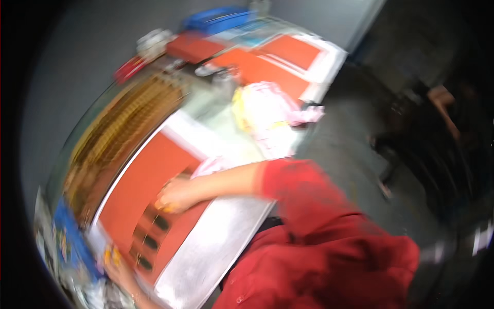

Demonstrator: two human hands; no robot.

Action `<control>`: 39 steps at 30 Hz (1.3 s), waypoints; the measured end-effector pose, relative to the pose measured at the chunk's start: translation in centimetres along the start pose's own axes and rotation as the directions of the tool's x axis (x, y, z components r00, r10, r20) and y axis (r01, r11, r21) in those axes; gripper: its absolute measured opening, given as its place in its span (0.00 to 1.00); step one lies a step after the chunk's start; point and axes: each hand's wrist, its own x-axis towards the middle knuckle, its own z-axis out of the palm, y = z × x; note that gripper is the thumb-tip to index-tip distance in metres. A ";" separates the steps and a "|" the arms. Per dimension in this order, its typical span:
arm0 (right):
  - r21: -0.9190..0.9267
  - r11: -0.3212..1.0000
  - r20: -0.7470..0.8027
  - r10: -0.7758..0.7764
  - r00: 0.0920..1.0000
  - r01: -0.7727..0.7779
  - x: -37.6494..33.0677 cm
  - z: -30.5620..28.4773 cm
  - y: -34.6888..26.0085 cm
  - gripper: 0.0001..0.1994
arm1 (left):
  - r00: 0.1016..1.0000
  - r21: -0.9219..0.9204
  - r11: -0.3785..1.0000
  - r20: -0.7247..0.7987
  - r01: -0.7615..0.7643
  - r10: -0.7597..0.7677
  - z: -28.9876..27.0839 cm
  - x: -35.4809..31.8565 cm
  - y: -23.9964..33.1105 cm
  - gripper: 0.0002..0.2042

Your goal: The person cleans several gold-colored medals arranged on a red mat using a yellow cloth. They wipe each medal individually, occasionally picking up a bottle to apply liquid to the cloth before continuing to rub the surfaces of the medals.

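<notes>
A: What's nearest us?
B: Lower left, our left hand (121,270) beside a blue container (74,239); blur means we can't tell what its grip holds. Mid-frame, our right hand (176,196) bends its fingers over a row of dark oval pieces (150,242) on the orange sheet (149,172); we can't tell that grip either.
A: How far along?
B: Partway, we judge: several pieces lie lined up; how many remain doesn't show.
A: Beyond?
B: Pink-and-white cloth (267,110), centre; blue tray (218,21), top.
</notes>
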 end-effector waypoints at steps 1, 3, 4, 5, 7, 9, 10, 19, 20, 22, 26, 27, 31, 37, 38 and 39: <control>0.036 0.997 0.109 0.060 0.992 -0.065 -1.3 -0.5 -0.3 0.07 | 0.995 0.126 0.989 -0.065 0.080 -0.072 -6.1 -2.7 -1.8 0.09; -0.038 0.998 0.221 0.059 0.974 -0.052 -1.1 -0.6 -0.6 0.08 | 0.991 0.214 0.968 -0.072 0.129 -0.116 -7.1 -3.4 1.5 0.10; -0.083 0.988 0.305 0.147 0.941 -0.127 0.2 -2.0 -1.2 0.07 | 0.992 0.109 0.990 -0.100 0.094 -0.083 -7.3 -3.8 -0.9 0.10; -0.286 0.934 0.302 0.298 0.906 -0.212 1.5 -1.9 -0.8 0.09 | 0.994 0.205 0.977 -0.096 0.066 -0.047 -7.3 -3.6 -0.9 0.09; -0.168 0.957 0.160 0.262 0.952 -0.235 3.9 -2.6 0.0 0.07 | 0.991 0.157 0.983 -0.116 0.091 -0.073 -7.9 -3.2 -0.3 0.09; -0.119 0.978 0.131 0.187 0.974 -0.172 3.9 -1.9 0.8 0.07 | 0.990 0.185 0.979 -0.126 0.089 -0.067 -8.3 -3.3 0.1 0.09; -0.134 0.984 0.144 0.140 0.980 -0.121 2.8 -1.3 0.5 0.06 | 0.990 0.207 0.974 -0.123 0.091 -0.066 -8.4 -3.5 0.0 0.09; -0.179 0.972 0.083 0.171 0.982 -0.154 0.0 -1.0 1.7 0.05 | 0.992 0.167 0.984 -0.117 0.065 -0.046 -7.1 -3.8 -0.1 0.10; -0.160 0.984 0.080 0.096 0.992 -0.082 -0.5 -0.7 1.0 0.05 | 0.990 0.161 0.985 -0.129 0.069 -0.048 -7.6 -4.1 -0.2 0.10; -0.151 0.987 0.066 -0.048 0.997 0.057 -3.2 -0.7 -1.1 0.05 | 0.991 0.169 0.984 -0.127 0.065 -0.043 -7.9 -3.7 -0.5 0.10; -0.069 0.996 0.066 -0.058 0.996 0.063 -6.6 -4.4 -2.6 0.06 | 0.996 0.162 0.985 -0.074 0.061 -0.050 -7.5 -3.1 0.0 0.11; -0.051 0.998 -0.072 -0.041 0.997 0.037 -6.9 -6.4 -2.5 0.04 | 0.997 0.153 0.987 -0.070 0.051 -0.041 -7.5 -3.2 -0.8 0.11; 0.005 0.920 -0.305 0.376 0.875 -0.393 -9.5 -15.2 1.9 0.05 | 0.977 0.036 0.984 -0.130 0.172 -0.166 -8.4 -4.7 -2.7 0.11; -0.265 0.616 -0.466 0.592 0.658 -0.742 -13.2 -26.0 12.7 0.09 | 0.992 0.085 0.991 -0.085 0.104 -0.097 -7.4 -3.8 -2.4 0.11; -0.312 0.591 -0.462 0.590 0.663 -0.744 -13.2 -26.5 14.1 0.09 | 0.989 0.082 0.989 -0.085 0.124 -0.117 -7.3 -3.7 -2.3 0.10; -0.362 0.564 -0.455 0.588 0.669 -0.742 -13.0 -27.0 15.0 0.09 | 0.989 0.091 0.988 -0.090 0.122 -0.114 -7.2 -3.8 -2.3 0.10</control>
